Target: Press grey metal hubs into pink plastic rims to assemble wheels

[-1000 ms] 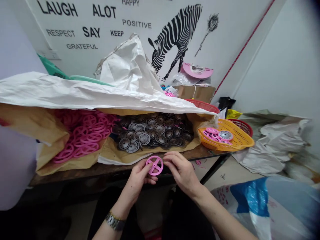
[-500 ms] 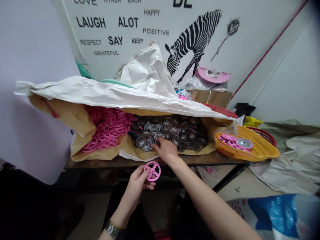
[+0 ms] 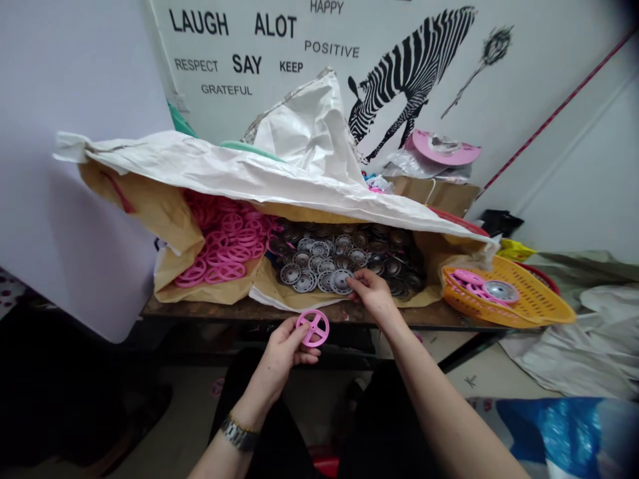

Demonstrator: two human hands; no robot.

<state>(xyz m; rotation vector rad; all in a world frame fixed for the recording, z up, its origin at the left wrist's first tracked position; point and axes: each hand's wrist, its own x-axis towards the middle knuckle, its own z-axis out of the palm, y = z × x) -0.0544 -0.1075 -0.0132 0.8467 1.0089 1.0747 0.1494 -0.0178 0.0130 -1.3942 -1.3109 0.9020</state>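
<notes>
A pink spoked wheel [image 3: 313, 326] is pinched between the thumb and fingers of my left hand [image 3: 283, 352], just in front of the table edge. My right hand [image 3: 375, 294] has thumb and fingers closed on the right edge of a silver wheel disc [image 3: 341, 282], which lies at the front of a pile of similar grey discs [image 3: 319, 249]. The pile sits inside a paper-lined white sack [image 3: 239, 174] lying open on its side. Left of it in the sack is a heap of pink spoked wheels [image 3: 224, 246].
An orange basket [image 3: 542, 303] with pink wheels and a silver-centred one stands at the table's right end. The brown table edge [image 3: 200, 307] runs below the sack. A white panel [image 3: 74, 166] stands at left. Blue-and-white plastic [image 3: 569, 432] lies lower right.
My right hand has shifted right along the front of the disc pile and now grips a silver disc there. My left hand still holds the pink wheel. The view has tilted slightly.
</notes>
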